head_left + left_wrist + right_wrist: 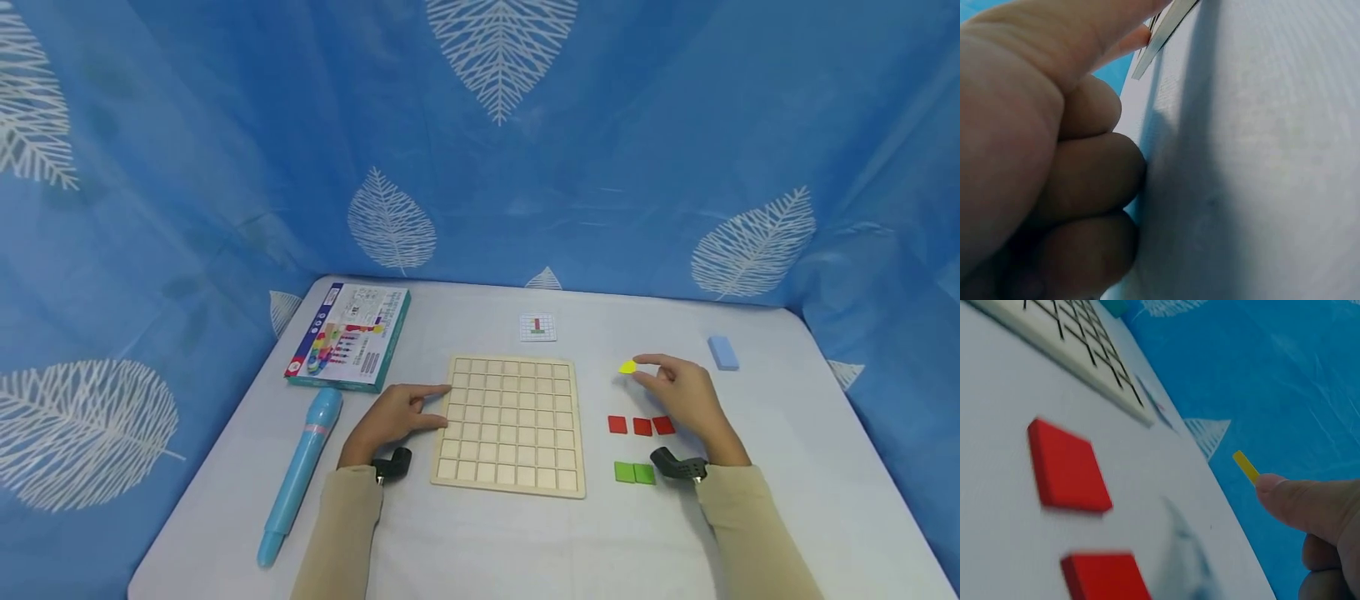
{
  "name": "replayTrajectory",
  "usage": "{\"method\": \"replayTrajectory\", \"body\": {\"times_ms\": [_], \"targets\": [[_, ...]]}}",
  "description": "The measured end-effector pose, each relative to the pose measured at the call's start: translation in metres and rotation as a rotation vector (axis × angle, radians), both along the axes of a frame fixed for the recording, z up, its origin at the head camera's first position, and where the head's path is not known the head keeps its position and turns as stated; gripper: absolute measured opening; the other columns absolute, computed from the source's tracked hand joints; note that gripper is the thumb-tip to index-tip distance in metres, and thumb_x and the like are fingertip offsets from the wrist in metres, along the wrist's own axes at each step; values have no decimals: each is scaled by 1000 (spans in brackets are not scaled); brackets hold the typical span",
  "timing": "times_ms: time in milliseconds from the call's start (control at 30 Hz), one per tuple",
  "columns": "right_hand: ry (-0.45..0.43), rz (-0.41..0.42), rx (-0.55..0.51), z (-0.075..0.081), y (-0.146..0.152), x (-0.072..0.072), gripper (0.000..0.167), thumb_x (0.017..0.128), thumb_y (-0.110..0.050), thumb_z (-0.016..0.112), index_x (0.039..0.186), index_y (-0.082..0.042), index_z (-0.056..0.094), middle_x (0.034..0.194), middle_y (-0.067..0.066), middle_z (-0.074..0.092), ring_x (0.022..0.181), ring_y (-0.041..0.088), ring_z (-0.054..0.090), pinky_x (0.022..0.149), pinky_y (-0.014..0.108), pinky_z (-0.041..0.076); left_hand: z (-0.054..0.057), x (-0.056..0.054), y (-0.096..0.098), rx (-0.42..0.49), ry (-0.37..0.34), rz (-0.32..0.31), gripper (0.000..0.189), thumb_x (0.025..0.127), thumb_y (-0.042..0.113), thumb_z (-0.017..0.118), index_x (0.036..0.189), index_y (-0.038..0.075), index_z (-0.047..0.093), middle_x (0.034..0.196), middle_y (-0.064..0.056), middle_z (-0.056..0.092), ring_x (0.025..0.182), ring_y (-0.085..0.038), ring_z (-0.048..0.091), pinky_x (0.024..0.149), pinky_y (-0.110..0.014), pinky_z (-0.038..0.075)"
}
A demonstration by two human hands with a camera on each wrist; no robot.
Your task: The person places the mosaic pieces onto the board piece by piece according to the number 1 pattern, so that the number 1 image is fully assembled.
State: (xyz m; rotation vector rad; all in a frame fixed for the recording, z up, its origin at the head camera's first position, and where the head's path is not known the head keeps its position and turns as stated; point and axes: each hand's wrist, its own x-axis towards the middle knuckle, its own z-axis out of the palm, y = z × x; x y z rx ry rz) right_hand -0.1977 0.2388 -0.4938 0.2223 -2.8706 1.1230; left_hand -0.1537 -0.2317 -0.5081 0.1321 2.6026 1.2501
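My right hand point(681, 395) pinches a yellow tile point(627, 367) between thumb and forefinger, above the table on the board's right side. The right wrist view shows that tile point(1246, 467) edge-on at the thumb tip. Left of centre, my left hand point(395, 418) has its forefinger and thumb stretched out to the left edge of a wooden grid board point(507, 492); its other fingers are curled under, as the left wrist view shows. Below the right hand lie several red tiles point(617, 425) in a row, and two green tiles point(624, 472) sit side by side nearer me.
Behind the board is a small pattern card point(537, 327) with a red and green figure. A printed game box point(348, 337) occupies the back left, with a light blue tube point(300, 477) in front of it. Far right lies a pale blue block point(723, 353). Blue curtain hangs around the table.
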Motion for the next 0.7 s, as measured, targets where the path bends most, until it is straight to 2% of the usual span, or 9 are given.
{"method": "replayTrajectory", "body": {"times_ms": [300,700], "targets": [[56,10,-45,0,-34,-13,33,95,-27,76,124,-11,73,60,2,42,51,19,34,47,32,30,-1,-1,1,-24,5,-11,58,79,33,89,134,27,70,59,4,37,55,-13,33,51,-26,26],[20,9,-125,-1,-83,-27,31,95,-29,75,121,-12,75,59,1,42,52,19,35,48,32,30,-4,-3,0,-21,10,-8,59,79,35,89,134,28,70,59,3,37,56,-13,33,51,-27,26]]}}
